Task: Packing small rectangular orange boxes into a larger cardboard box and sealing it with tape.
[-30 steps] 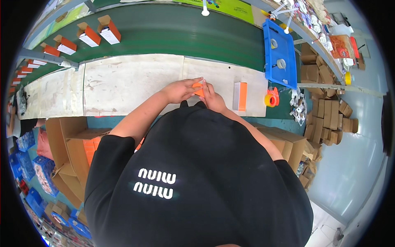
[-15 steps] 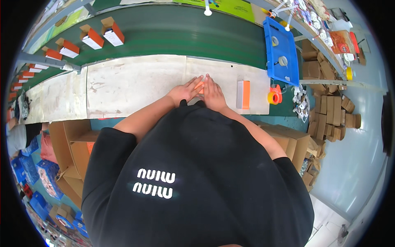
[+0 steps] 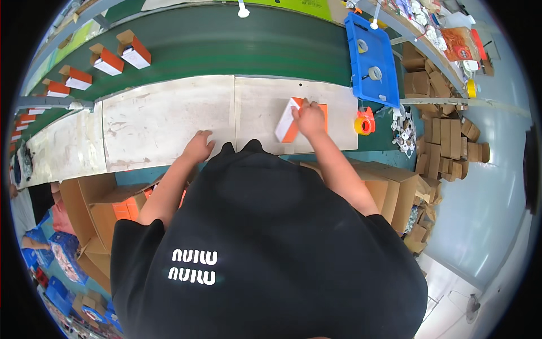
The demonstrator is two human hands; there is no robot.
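Note:
My right hand (image 3: 311, 120) is closed on a small orange-and-white carton (image 3: 287, 121), which leans at an angle over the pale work surface (image 3: 169, 121). Just behind my fingers shows the orange side of a second carton (image 3: 323, 108); my hand and wrist cover most of it. Whether the two cartons touch, I cannot tell. Off to the left, my left hand (image 3: 199, 146) is over the near edge of the surface, holding nothing, its fingers loosely apart.
Several open orange-and-white cartons (image 3: 134, 50) stand on the green belt (image 3: 214, 48) at the far left. A blue tray (image 3: 375, 90) with tape rolls lies right, near an orange tape dispenser (image 3: 365, 122). Large cardboard boxes (image 3: 389, 181) flank me.
My hands have parted: the left drew back leftward, and the right moved right with a carton toward the other carton. The whole view has shifted slightly.

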